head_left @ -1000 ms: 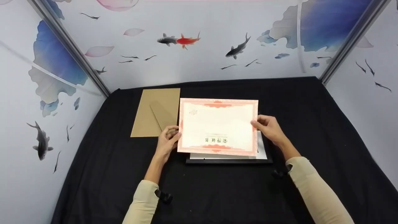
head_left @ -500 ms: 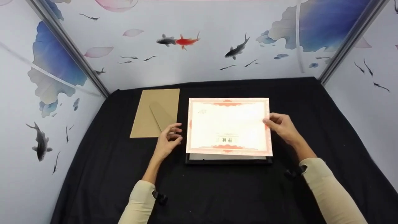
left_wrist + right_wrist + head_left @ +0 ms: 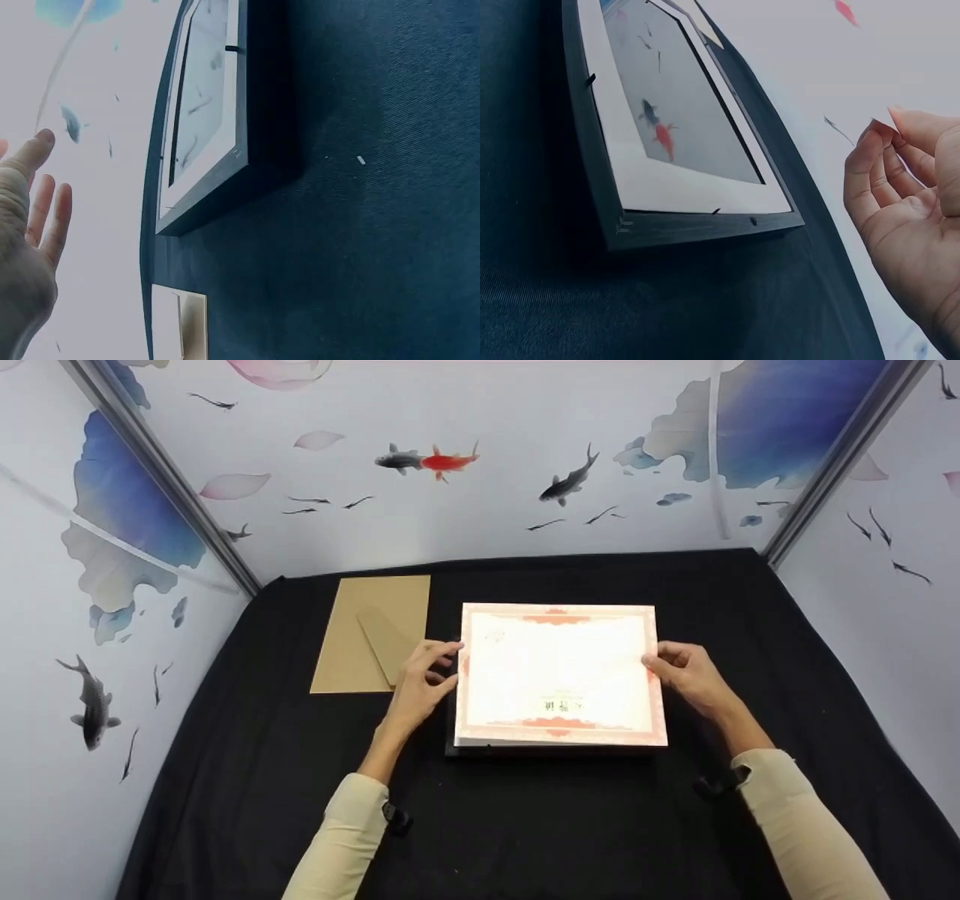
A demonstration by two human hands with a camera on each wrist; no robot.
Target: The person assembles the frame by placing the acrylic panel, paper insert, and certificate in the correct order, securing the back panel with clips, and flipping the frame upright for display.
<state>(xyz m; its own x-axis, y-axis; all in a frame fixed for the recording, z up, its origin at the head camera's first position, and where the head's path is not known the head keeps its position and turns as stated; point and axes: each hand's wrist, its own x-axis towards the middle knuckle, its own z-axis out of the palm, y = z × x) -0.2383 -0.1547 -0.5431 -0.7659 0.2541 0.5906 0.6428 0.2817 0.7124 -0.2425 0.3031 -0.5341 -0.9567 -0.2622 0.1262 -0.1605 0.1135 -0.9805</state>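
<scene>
A certificate (image 3: 559, 675) with a red patterned border lies over a dark picture frame (image 3: 480, 751) in the head view, covering most of it. Its right edge is pinched between the thumb and fingers of my right hand (image 3: 688, 675); only a small corner of the paper (image 3: 885, 122) shows in the right wrist view. My left hand (image 3: 420, 684) is at the left edge, fingers spread, one fingertip meeting the paper or very near it. The left wrist view shows that hand (image 3: 30, 225) holding nothing visible. Both wrist views reveal the frame's white mat (image 3: 630, 180) and reflective pane (image 3: 682, 97).
Left of the frame, a brown backing board (image 3: 382, 596) with a stand leg (image 3: 386, 649) lies on the black tablecloth (image 3: 525, 825). Printed wall panels (image 3: 480, 405) with fish enclose the table at the back and both sides.
The certificate has shifted right and sits over the frame. My left hand let go of its left edge, then came back toward it. My right hand kept its pinch.
</scene>
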